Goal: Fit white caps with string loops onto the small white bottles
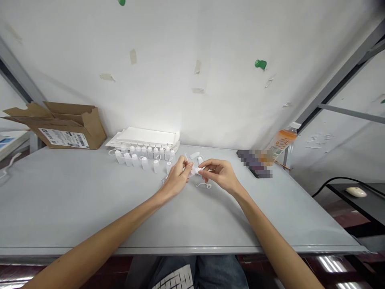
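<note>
Over the middle of the table, my left hand [177,177] grips a small translucent white squeeze bottle [191,171], mostly covered by the fingers. The fingertips of my right hand [221,173] pinch the white cap [197,170] at the bottle's right end. Whether that cap is fully seated, I cannot tell. Just below the hands lies a white cap strap with a ring [208,186]. A white oval piece [195,155] and another small white part [200,159] lie behind them. To the left, several similar bottles [144,163] stand upright in rows, some with looped straps.
A stack of white sheets or bags [150,136] lies behind the bottles. At the back left stands an open cardboard box [70,126]. A dark, partly pixelated phone-like object [254,162] and an orange drink bottle [281,142] are on the right. The wall [210,112] rises behind the table.
</note>
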`<state>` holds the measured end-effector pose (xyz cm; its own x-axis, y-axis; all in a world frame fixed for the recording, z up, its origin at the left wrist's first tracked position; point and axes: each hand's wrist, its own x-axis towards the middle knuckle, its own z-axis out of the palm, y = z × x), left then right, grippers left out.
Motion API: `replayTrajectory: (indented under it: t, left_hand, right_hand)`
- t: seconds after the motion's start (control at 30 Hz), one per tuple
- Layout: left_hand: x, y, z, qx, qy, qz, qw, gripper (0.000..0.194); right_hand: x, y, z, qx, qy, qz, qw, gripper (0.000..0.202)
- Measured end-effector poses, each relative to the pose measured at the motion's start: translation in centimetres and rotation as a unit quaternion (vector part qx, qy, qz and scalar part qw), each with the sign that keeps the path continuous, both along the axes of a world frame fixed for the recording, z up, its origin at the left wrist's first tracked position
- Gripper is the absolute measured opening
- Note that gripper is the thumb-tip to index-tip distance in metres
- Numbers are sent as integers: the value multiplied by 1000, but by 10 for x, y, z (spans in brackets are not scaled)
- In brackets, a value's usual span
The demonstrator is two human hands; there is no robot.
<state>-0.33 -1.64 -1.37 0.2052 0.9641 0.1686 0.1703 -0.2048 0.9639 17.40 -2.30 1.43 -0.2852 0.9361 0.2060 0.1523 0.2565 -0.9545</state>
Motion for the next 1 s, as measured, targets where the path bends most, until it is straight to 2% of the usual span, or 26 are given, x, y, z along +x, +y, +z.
replayTrajectory:
  t: [0.2, 0.37, 0.6, 0.77, 0.87, 1.0]
  left_hand:
    - [-1, -2, 1, 77, 84, 18, 993, 22]
    - [-1, -5, 5, 112, 136, 46, 983, 20]
    - [13, -4, 13, 156, 149, 61, 975, 18]
    - [36, 5, 22, 193, 172, 64, 964, 17]
    - [43, 8, 18, 201, 170, 67, 962, 17]
    - [41, 8, 4, 203, 185, 82, 958, 17]
  right_hand:
    - [-3, 1, -7, 12, 10, 30, 999, 34]
    - [-7, -1, -15, 24, -21, 37, 999, 31]
    - [-1, -3, -11, 53, -72, 4, 996, 34]
    - [4, 0, -12, 95, -96, -66, 989, 48]
    - [3, 2, -16, 85, -95, -114, 985, 55]
    - [0, 3, -21, 56, -100, -119, 986, 54]
